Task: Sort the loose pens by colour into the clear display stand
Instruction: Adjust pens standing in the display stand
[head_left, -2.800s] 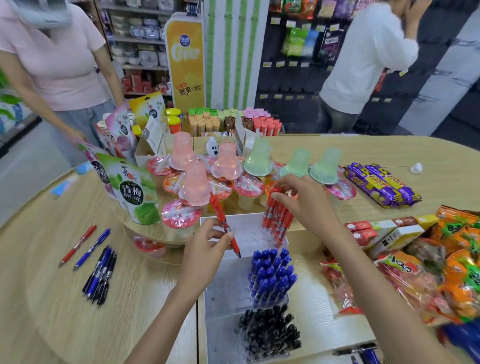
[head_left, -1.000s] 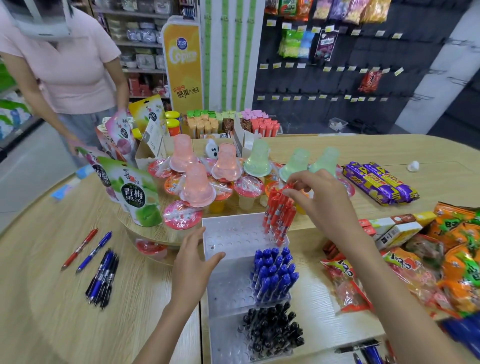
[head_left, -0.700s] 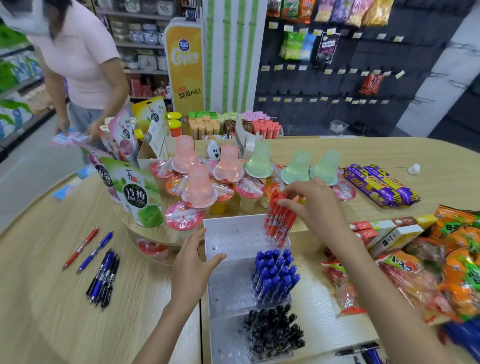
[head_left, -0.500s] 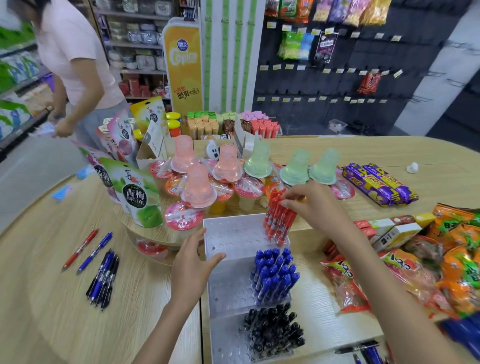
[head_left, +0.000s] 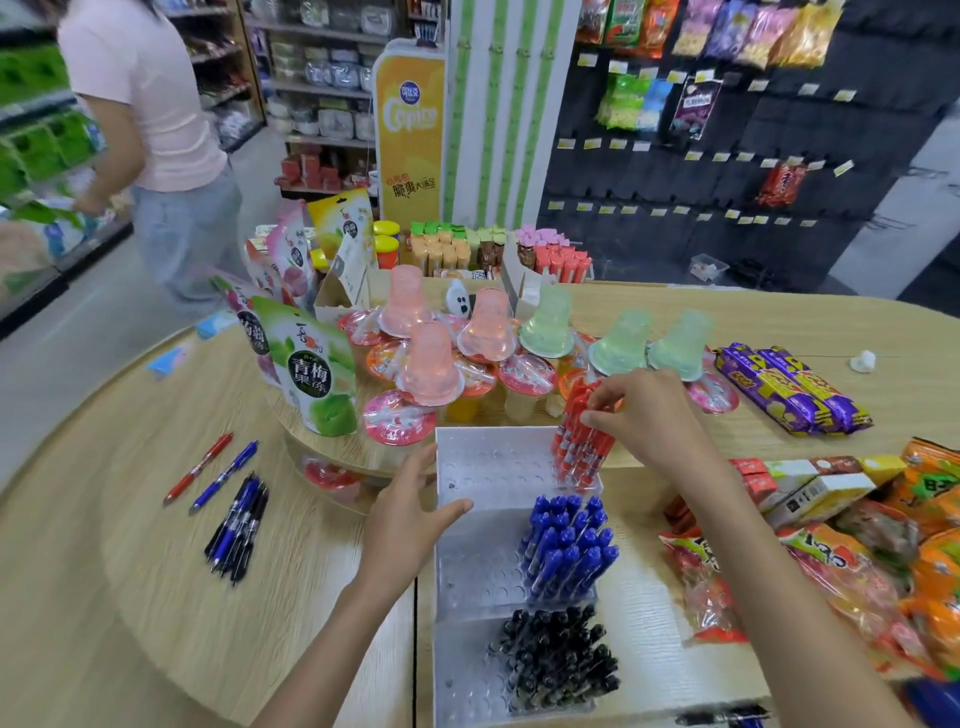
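A clear stepped display stand (head_left: 483, 467) sits on the wooden table before me. Its far tier holds a cluster of red pens (head_left: 582, 441), its middle tier blue pens (head_left: 569, 551), its near tier black pens (head_left: 558, 660). My right hand (head_left: 644, 415) pinches the tops of the red pens at the far right of the stand. My left hand (head_left: 410, 519) rests with straight fingers against the stand's left edge, thumb over the rim. Loose pens lie on the table to the left: one red pen (head_left: 197, 462), one blue pen (head_left: 224, 475) and a bunch of dark blue pens (head_left: 238, 527).
A round raised tray (head_left: 332, 452) of jelly cups and green pouches stands just behind the stand. Snack packs (head_left: 883, 545) crowd the right side, purple bars (head_left: 789, 387) lie further back. A person in a pink top (head_left: 156, 104) stands at shelves far left.
The red pen my left hand held 2.8 s ago is gone from it; that hand now rests on the stand's edge. My right hand stays at the red pens. The person at left turned away.
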